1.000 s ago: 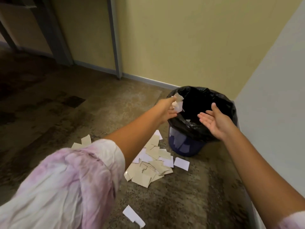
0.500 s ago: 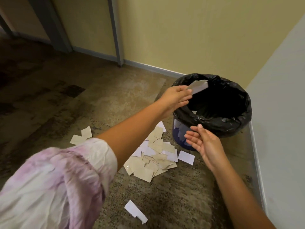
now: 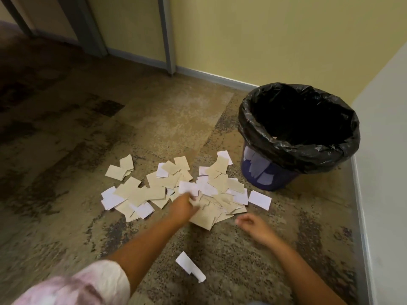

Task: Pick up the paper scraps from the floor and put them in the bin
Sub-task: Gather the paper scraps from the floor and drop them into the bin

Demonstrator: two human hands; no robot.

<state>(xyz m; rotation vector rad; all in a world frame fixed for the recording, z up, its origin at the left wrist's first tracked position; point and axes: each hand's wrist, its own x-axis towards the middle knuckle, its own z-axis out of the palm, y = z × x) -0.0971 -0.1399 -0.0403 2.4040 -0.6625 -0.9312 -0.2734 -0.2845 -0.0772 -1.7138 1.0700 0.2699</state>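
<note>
A pile of beige and white paper scraps (image 3: 136, 192) lies spread on the floor left of the bin. The blue bin (image 3: 273, 179), lined with a black bag (image 3: 248, 128), stands at the right near the wall; a pale scrap shows deep inside. My left hand (image 3: 184, 206) is down on the middle of the pile, blurred, its fingers closed on a white scrap (image 3: 188, 187). My right hand (image 3: 253, 225) hovers just above the floor right of the pile, empty, fingers loosely curled. One white scrap (image 3: 190, 267) lies alone between my forearms, and another (image 3: 259, 200) lies beside the bin.
A yellow wall with a grey skirting board (image 3: 215, 77) runs behind the bin. A white wall (image 3: 383, 172) closes off the right side. A grey door frame post (image 3: 167, 40) stands at the back. Mottled brown floor (image 3: 66, 150) stretches to the left.
My left hand has dropped its scrap into the bin and come down onto the pile. My right hand has lowered toward the floor. The view has tilted down, showing more scraps.
</note>
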